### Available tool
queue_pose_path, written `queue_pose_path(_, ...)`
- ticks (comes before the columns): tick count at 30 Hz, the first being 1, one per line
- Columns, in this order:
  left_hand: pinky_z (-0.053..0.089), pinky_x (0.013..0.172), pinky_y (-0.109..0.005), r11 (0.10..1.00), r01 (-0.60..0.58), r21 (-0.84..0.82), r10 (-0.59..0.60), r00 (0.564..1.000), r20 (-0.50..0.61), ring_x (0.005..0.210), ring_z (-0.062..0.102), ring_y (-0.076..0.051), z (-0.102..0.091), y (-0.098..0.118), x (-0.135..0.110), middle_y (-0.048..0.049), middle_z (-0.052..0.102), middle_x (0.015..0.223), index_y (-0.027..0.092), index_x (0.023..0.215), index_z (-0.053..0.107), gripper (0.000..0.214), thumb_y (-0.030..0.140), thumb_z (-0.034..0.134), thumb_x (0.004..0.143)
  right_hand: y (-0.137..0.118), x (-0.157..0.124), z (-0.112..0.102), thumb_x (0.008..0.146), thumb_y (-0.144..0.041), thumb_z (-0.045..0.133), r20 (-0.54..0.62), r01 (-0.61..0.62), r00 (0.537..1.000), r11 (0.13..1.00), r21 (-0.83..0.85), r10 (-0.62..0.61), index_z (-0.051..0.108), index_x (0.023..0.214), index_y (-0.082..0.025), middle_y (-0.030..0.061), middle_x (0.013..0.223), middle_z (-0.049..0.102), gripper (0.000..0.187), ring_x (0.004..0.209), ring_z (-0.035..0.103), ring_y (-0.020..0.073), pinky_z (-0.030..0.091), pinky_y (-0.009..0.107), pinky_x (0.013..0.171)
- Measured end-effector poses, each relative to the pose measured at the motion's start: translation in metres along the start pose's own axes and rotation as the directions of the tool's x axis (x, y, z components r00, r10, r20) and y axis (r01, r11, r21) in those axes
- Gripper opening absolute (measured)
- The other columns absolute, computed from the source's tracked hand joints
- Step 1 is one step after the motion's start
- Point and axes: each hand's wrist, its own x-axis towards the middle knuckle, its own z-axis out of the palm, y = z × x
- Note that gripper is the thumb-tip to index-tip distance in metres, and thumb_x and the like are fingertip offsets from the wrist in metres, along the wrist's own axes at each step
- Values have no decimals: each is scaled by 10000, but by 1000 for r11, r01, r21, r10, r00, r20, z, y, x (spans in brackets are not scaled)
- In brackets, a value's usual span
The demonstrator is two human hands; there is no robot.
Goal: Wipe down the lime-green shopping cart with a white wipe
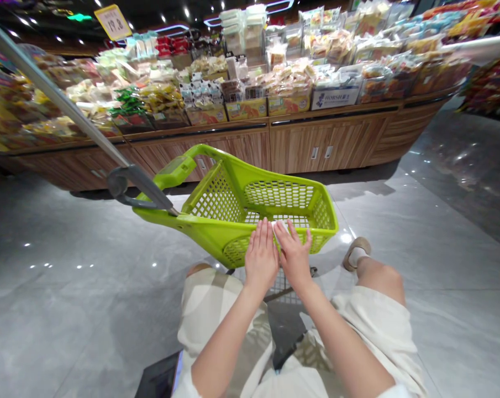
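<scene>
A bright green plastic shopping cart basket (280,179) stands in front of me, its lattice sides and floor visible and nothing seen inside it. My left hand (261,254) lies flat against the near rim, fingers straight and close together. Right beside it, my right hand (294,251) presses a small white wipe (279,225) to the same rim, its fingers spread over it. Most of the wipe is hidden under that hand. The cart's green handle (177,170) rises on the left, with a grey bracket (140,185) attached near it.
A long metal pole (67,102) slants from the bracket to the upper left. Behind the cart, a wooden counter (291,145) carries many packaged snacks. A yellow-edged price sign (113,23) hangs above. My knees flank the cart on the grey tiled floor (88,287). A dark object (156,378) lies low left.
</scene>
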Motion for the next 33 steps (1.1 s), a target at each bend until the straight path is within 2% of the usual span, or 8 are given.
queue_pose_path(3,237,1205,-397,1000,6,-1,-6,1000,-2,1493,142,-204,-2,-3,0,-109,248,1598,76,1526,180,592,196,311,962,39,-13,-15,785,-37,382,-31,-5,1000,999,-33,4,418,1431,-312,16,1436,528,703,1456,275,205,25,594,1150)
queue_pose_path(9,240,1208,-405,1000,0,-22,0,1000,-16,1497,122,-202,-1,-3,-1,-88,229,1605,102,1543,96,638,189,327,955,122,-43,-35,816,-69,388,-274,-297,925,951,-82,265,515,1360,-311,44,1334,621,608,1401,385,255,121,650,1111)
queue_pose_path(12,254,1204,-421,999,8,-43,-9,1000,-22,1494,142,-208,1,0,-1,-104,239,1600,102,1544,85,645,186,332,954,92,-33,-24,804,-61,386,-262,-324,917,945,-55,299,504,1377,-277,70,1351,606,624,1413,362,260,111,649,1117)
queue_pose_path(18,250,1205,-429,1000,11,-23,-11,1000,-2,1494,139,-221,3,3,0,-129,256,1591,81,1530,174,611,192,347,954,-3,5,-2,827,-78,384,-12,-35,999,999,34,36,459,1410,-251,62,1426,538,613,1441,308,210,14,564,1167)
queue_pose_path(22,236,1208,-410,1000,6,-23,-6,1000,-2,1496,129,-205,2,1,0,-114,239,1599,77,1530,170,603,186,327,958,39,-7,-17,797,-57,404,-9,-4,1000,1000,-4,4,449,1416,-290,43,1413,553,662,1451,287,230,9,595,1150)
queue_pose_path(27,243,1207,-404,999,-3,-46,2,1000,-21,1498,124,-199,2,2,0,-88,239,1603,104,1543,114,635,187,337,954,120,-39,-39,810,-64,382,-217,-236,952,969,-70,216,520,1354,-309,47,1331,624,612,1403,383,247,109,621,1125)
queue_pose_path(30,243,1207,-412,998,8,-56,-9,1000,-25,1499,114,-205,4,5,1,-91,225,1607,103,1544,94,648,182,341,950,102,-32,-34,807,-68,373,-228,-285,939,954,-93,258,515,1361,-270,66,1355,604,606,1409,371,258,136,615,1122)
queue_pose_path(33,247,1203,-424,998,19,-55,-20,999,-26,1498,122,-208,6,8,2,-100,220,1607,107,1545,84,642,173,323,953,46,-10,-19,791,-55,371,-78,-127,990,988,-93,120,465,1403,-250,64,1412,552,649,1441,312,228,96,584,1151)
